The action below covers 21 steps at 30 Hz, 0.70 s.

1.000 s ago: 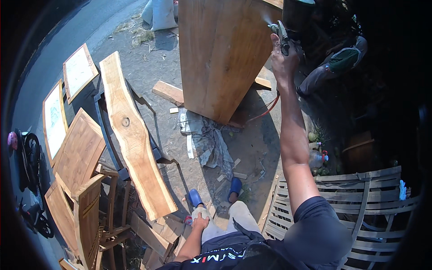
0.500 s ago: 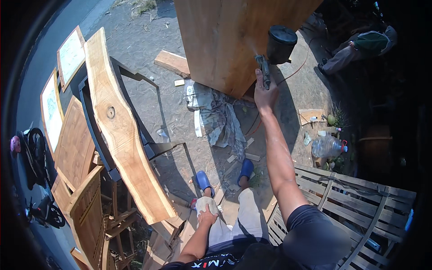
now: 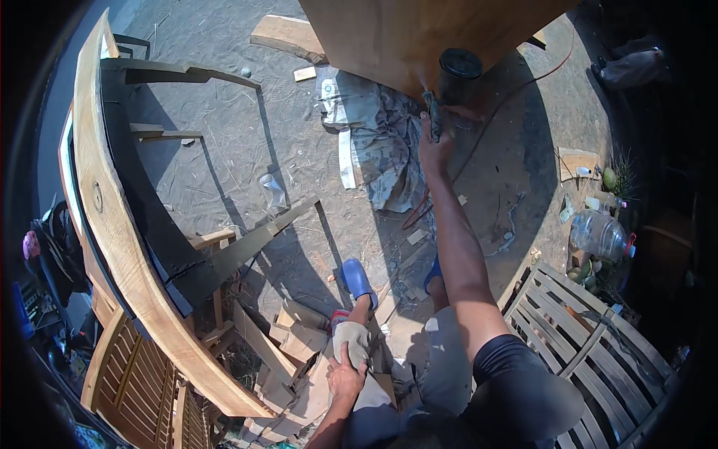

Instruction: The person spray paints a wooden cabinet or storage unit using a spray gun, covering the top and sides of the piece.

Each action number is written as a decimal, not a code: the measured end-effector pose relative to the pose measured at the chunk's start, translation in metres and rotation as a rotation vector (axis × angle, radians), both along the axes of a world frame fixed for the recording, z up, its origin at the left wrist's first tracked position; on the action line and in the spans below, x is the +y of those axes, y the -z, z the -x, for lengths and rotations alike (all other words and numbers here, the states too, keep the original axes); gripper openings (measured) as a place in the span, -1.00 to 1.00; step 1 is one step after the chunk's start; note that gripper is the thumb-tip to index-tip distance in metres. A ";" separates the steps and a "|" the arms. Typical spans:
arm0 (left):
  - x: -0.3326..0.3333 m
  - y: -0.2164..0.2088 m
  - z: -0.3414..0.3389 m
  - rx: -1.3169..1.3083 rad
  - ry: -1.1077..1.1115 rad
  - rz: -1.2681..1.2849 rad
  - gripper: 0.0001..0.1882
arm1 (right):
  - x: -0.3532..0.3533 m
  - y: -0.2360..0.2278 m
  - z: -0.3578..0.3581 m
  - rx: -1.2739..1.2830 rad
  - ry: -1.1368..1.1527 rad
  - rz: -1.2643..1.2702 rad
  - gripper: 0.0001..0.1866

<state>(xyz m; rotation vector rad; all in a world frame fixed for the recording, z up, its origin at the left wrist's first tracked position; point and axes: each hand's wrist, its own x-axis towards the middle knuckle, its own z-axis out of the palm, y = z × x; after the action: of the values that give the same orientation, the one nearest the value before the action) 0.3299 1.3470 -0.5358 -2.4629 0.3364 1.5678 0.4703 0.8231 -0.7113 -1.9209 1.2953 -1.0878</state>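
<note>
My right hand (image 3: 436,150), arm stretched forward, is wrapped round a spray gun (image 3: 431,112) with a dark round cup (image 3: 459,66). A pale mist leaves the nozzle toward a large brown wooden panel (image 3: 374,45), close to its lower edge. The gun stays apart from the panel. My left hand (image 3: 346,382) lies on my bent left knee (image 3: 351,340), fingers stretched over the trouser cloth and holding nothing.
A live-edge wooden slab (image 3: 127,239) on dark metal legs stands at left, above a slatted wooden bench (image 3: 134,382). Crumpled sheeting (image 3: 374,135) lies under the panel. A hose (image 3: 486,120) crosses the ground. At right are a clear jug (image 3: 597,234) and slatted wood (image 3: 583,322).
My right hand has brought the spray gun nearer the panel's lower edge. The view has shifted, so the slab shows farther left. My left hand stays on the knee.
</note>
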 end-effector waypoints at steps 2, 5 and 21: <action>0.003 0.000 0.001 -0.040 -0.013 0.054 -0.01 | 0.003 0.040 -0.001 0.020 0.009 -0.026 -0.61; 0.012 0.004 0.008 -0.119 0.006 0.107 -0.03 | 0.006 0.101 0.000 0.056 0.029 -0.101 -0.60; 0.027 0.004 0.006 -0.139 -0.045 0.171 -0.07 | 0.029 0.084 -0.007 0.170 0.022 -0.243 -0.53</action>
<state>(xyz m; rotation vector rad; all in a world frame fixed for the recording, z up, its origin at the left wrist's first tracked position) 0.3240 1.3742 -0.5395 -2.7101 0.4101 1.4286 0.4771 0.8520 -0.7955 -1.8493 1.4699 -0.7508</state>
